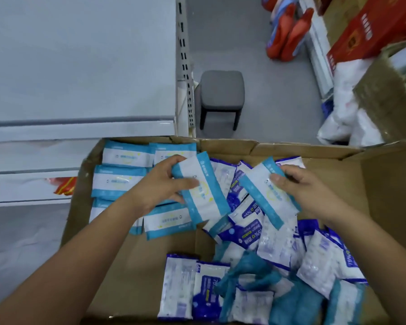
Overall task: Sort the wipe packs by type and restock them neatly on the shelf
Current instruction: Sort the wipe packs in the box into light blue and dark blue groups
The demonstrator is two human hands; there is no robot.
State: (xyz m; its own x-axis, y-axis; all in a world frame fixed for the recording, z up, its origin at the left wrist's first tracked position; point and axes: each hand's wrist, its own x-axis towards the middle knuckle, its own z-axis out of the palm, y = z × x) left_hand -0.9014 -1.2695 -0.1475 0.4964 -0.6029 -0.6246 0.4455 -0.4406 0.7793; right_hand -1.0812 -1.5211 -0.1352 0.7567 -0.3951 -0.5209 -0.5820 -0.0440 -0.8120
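An open cardboard box (136, 266) lies below me, full of wipe packs. My left hand (164, 181) grips a light-blue-edged white pack (204, 195) above the box's middle. My right hand (300, 184) pinches a second light-blue pack (265, 193) by its upper end. Several light-blue packs (120, 179) lie flat in rows in the box's far left corner. Dark-blue packs (249, 233) sit in a loose heap at the right, and two more dark-blue packs (192, 287) lie flat at the near middle. The white shelf (80, 66) stands bare at the upper left.
A grey stool (220, 95) stands on the floor beyond the box. Red bags (288, 34), a red carton (370, 31) and white sacks (352, 118) crowd the upper right. A red packet (65, 186) lies on a lower shelf level at left. Teal wrapping (251, 273) lies among the near packs.
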